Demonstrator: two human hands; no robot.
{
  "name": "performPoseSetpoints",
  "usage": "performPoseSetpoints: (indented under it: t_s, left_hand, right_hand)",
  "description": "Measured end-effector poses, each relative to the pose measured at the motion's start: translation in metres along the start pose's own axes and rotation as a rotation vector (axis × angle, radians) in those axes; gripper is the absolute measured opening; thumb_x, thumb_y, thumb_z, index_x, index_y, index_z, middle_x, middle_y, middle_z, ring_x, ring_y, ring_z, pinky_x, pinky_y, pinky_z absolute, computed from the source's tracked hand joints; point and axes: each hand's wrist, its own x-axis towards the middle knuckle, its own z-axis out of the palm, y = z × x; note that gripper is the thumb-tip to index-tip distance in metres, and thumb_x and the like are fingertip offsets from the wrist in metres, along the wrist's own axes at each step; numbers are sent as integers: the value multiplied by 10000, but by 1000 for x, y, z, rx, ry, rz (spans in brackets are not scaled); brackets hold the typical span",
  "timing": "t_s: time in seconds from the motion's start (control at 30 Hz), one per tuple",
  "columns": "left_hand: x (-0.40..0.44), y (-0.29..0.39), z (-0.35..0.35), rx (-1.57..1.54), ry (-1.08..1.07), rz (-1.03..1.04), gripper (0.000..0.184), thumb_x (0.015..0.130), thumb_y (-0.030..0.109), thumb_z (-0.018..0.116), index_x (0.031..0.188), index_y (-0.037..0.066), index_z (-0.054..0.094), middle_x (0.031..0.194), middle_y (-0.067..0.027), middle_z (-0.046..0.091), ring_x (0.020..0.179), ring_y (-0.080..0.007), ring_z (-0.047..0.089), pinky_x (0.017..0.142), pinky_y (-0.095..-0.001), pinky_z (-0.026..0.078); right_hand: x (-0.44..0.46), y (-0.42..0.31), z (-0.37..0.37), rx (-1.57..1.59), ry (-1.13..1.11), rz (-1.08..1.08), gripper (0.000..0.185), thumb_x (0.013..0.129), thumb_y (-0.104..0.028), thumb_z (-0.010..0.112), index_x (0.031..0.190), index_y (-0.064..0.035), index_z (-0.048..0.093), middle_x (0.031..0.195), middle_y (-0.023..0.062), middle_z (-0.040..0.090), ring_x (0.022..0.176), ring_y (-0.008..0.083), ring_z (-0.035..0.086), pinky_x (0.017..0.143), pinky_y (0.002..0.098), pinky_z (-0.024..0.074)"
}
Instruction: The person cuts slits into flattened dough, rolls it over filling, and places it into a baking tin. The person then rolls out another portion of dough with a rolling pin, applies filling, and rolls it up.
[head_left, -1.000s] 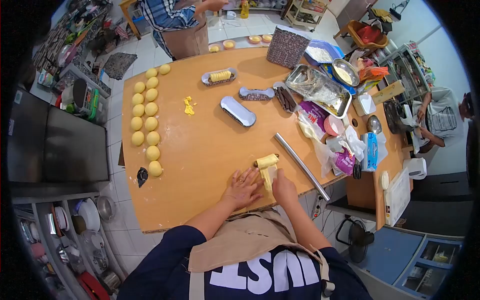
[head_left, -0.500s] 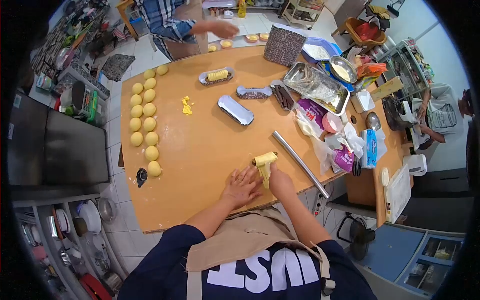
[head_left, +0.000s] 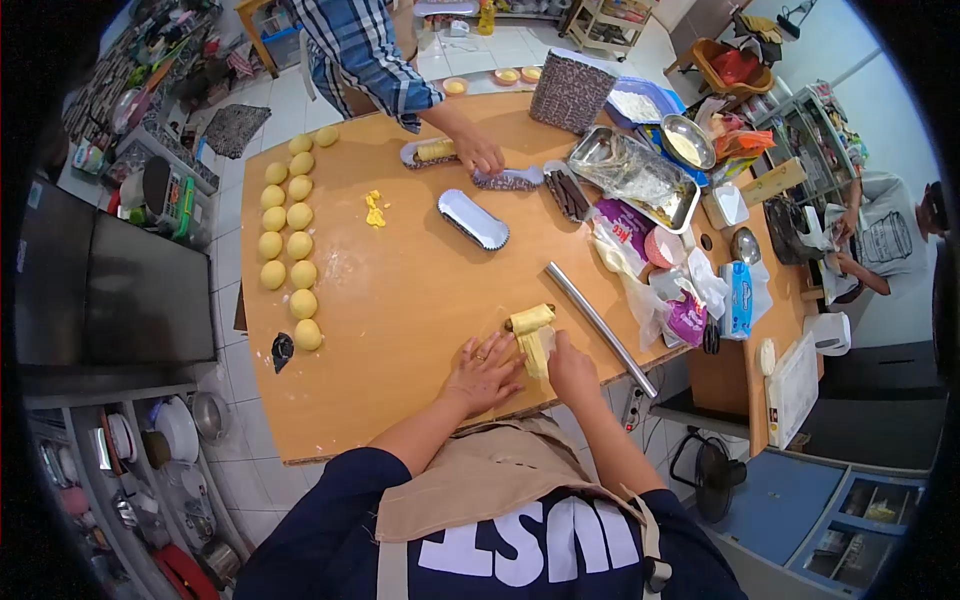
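Note:
My left hand (head_left: 484, 375) lies flat with its fingers spread on the wooden table (head_left: 380, 300), just left of a strip of yellow dough (head_left: 535, 355). The strip's far end is wrapped around a short dark filling, forming a roll (head_left: 530, 319). My right hand (head_left: 573, 369) is closed at the strip's right edge, by a pale translucent piece; what its fingers hold is hidden. A metal rod (head_left: 602, 328) lies to the right. Farther off are an empty paper tray (head_left: 473, 220) and a tray of dark sticks (head_left: 568, 192).
Two rows of dough balls (head_left: 301, 217) line the left side, near yellow scraps (head_left: 375, 209). A co-worker's hand (head_left: 480, 152) reaches over paper trays at the far edge. A metal tray (head_left: 684, 210), plastic bags and bowls crowd the right. Another person's hands show at far right.
The co-worker's arm has reached in over the table to the paper trays. My right hand dipped over the dough strip, then moved back to its right edge. My left hand has stayed in place.

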Motion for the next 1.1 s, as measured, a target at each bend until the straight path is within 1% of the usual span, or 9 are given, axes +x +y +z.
performPoseSetpoints:
  t_s: [0.07, 0.17, 0.37, 0.47, 0.67, 0.87, 0.97, 1.07, 1.1]
  left_hand:
    - [3, 0, -1, 15, 1, 10, 574, 920, 578, 419, 1415, 289, 409, 1560, -86, 171, 1451, -239, 138, 1137, -522, 59]
    - [3, -4, 8, 12, 17, 10, 578, 922, 586, 403, 1416, 286, 405, 1559, -93, 171, 1450, -251, 139, 1139, -518, 50]
    - [3, 0, -5, -23, -38, 10, 583, 927, 582, 388, 1425, 280, 383, 1552, -105, 176, 1449, -260, 136, 1139, -516, 48]
    - [3, 0, -6, -9, -59, -3, 578, 929, 572, 397, 1427, 279, 378, 1548, -106, 177, 1449, -262, 136, 1135, -526, 50]
    - [3, -4, 5, 2, -39, 11, 586, 933, 569, 392, 1442, 280, 356, 1545, -106, 174, 1453, -263, 113, 1128, -545, 55]
    - [4, -2, 2, -12, -47, 10, 591, 940, 566, 380, 1453, 276, 334, 1543, -108, 179, 1454, -259, 110, 1128, -544, 56]
    - [5, -2, -5, -6, -85, 4, 594, 944, 568, 366, 1459, 274, 326, 1544, -110, 177, 1457, -255, 103, 1130, -545, 49]
    - [5, -2, -4, -3, -115, 4, 612, 947, 581, 347, 1474, 273, 302, 1556, -117, 150, 1460, -262, 90, 1133, -548, 39]
    - [6, -2, -5, -18, -140, 3, 625, 947, 589, 339, 1483, 272, 286, 1564, -122, 130, 1460, -270, 83, 1134, -549, 36]
  right_hand:
    - [3, 4, 1, -13, -12, -21, 199, 877, -107, 497, 1030, -28, 396, 720, 259, 623, 705, 456, 622, 628, 552, 482]
    - [9, 1, 7, -109, -131, 52, 176, 865, -63, 477, 1028, -29, 420, 829, 244, 649, 803, 428, 643, 693, 529, 498]
    - [27, -11, -5, -124, -156, 19, 222, 863, -58, 480, 1078, -32, 426, 852, 240, 652, 818, 423, 647, 713, 511, 508]
    - [28, -17, -11, -143, -198, 74, 242, 865, -65, 484, 1099, -33, 431, 849, 241, 652, 827, 416, 650, 715, 500, 507]
    - [-10, -15, -12, -132, -234, 139, 229, 867, -61, 474, 1090, -25, 432, 866, 242, 652, 859, 416, 645, 729, 506, 497]
    - [4, -9, 0, -142, -160, 77, 214, 870, -60, 466, 1077, -32, 420, 858, 240, 654, 815, 428, 644, 710, 518, 497]
    - [2, -11, -7, -116, -220, 107, 209, 866, -57, 478, 1065, -32, 418, 861, 239, 655, 809, 433, 646, 707, 521, 499]
    - [-18, -2, -6, -108, -199, 90, 231, 857, -53, 500, 1072, -40, 415, 871, 235, 659, 829, 432, 649, 721, 518, 504]
    - [-21, -5, -7, -166, -257, 145, 263, 862, -75, 510, 1105, -81, 410, 894, 236, 666, 844, 410, 664, 728, 520, 513]
